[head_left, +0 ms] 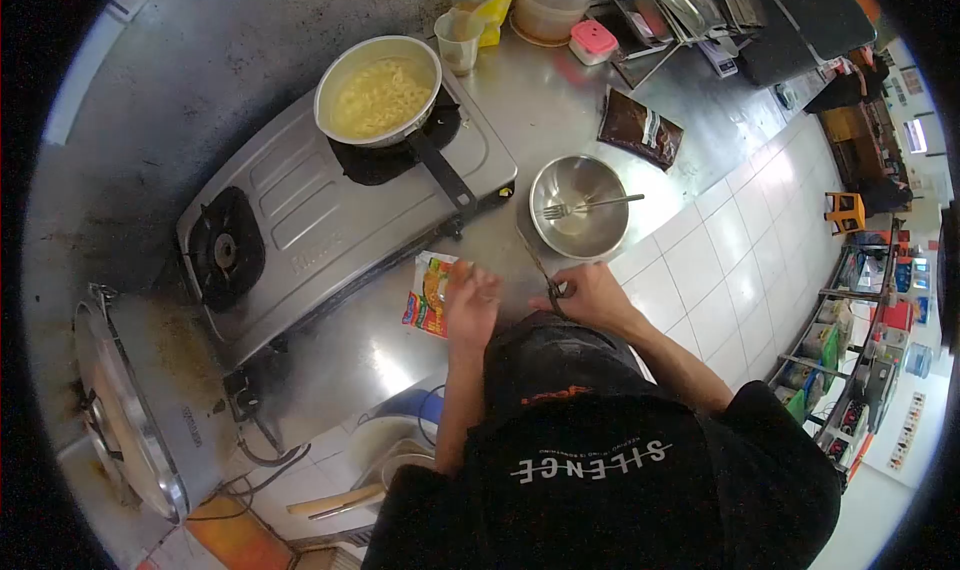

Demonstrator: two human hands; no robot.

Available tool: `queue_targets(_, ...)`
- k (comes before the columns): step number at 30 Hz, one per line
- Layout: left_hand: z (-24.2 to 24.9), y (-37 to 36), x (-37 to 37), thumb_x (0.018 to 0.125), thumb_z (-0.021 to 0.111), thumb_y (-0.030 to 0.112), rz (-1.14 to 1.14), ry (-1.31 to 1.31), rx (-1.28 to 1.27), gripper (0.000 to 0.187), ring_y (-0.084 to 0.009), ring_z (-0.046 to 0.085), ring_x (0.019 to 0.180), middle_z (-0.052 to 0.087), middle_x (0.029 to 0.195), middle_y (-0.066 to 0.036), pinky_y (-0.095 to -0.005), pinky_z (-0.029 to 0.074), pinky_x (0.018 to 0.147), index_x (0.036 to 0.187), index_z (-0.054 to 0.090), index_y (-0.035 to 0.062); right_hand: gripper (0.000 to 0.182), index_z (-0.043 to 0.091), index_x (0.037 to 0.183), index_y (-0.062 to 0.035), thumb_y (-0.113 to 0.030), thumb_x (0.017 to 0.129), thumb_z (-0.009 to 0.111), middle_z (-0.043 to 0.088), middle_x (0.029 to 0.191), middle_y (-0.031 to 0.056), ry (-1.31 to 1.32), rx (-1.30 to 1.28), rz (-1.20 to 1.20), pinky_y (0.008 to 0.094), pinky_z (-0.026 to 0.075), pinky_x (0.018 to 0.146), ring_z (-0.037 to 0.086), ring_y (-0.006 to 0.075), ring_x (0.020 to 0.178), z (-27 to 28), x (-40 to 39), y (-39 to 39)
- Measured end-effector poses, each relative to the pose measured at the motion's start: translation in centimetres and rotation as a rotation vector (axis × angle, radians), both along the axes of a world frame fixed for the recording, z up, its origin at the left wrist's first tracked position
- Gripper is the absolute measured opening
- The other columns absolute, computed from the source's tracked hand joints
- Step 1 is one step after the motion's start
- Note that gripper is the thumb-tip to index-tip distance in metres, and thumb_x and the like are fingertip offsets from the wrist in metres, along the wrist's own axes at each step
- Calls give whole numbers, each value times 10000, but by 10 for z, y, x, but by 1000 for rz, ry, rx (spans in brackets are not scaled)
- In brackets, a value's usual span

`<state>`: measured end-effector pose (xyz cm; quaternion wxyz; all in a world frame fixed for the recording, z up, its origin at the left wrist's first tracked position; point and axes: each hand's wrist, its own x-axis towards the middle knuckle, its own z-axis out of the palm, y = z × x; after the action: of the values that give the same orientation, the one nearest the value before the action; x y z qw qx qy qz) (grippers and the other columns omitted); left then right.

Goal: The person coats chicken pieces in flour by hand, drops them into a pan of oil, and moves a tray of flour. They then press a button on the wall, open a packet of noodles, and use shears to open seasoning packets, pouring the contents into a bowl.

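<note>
My left hand is over the right edge of a colourful seasoning packet lying on the steel counter. Its fingers look half curled and are blurred, so a grip on anything cannot be made out. Near the counter's front edge my right hand is closed around the dark handles of what look like scissors, whose thin end points up and left. Just beyond that hand sits a steel bowl with a fork in it.
A pot of noodles in liquid stands on the two-burner stove, its black handle pointing toward the counter front. Farther back are a dark packet, a plastic cup, a pink-lidded tub and metal trays. A lid leans at left.
</note>
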<state>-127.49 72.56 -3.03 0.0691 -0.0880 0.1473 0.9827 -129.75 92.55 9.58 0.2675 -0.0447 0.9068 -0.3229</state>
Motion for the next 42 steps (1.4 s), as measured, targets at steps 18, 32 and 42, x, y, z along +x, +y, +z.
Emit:
queue_targets(18, 51, 111, -60, 932, 568, 181, -168, -370, -210, 231, -196, 590, 1020, 615, 1016, -47, -325, 471, 942, 1144, 557, 90, 251, 591, 1016, -15, -155, 847, 712, 627, 828, 24, 69, -735, -623, 299, 520, 729, 619, 138, 779, -53, 7, 31)
queue_targets(32, 60, 176, -70, 875, 645, 185, -458, 27, -2029, 187, -301, 685, 716, 683, 772, -187, -384, 513, 652, 904, 693, 6, 236, 654, 881, 79, -156, 890, 665, 641, 804, 96, -849, -1080, -1137, 281, 477, 592, 589, 157, 679, -99, -28, 110)
queue_targets(42, 73, 180, -89, 826, 658, 87, -552, -5, -1809, 160, -333, 692, 724, 692, 786, -165, -367, 544, 666, 967, 699, 24, 229, 672, 944, 47, -177, 917, 634, 660, 820, 77, -857, -933, -946, 274, 525, 678, 608, 132, 693, -107, -48, 129)
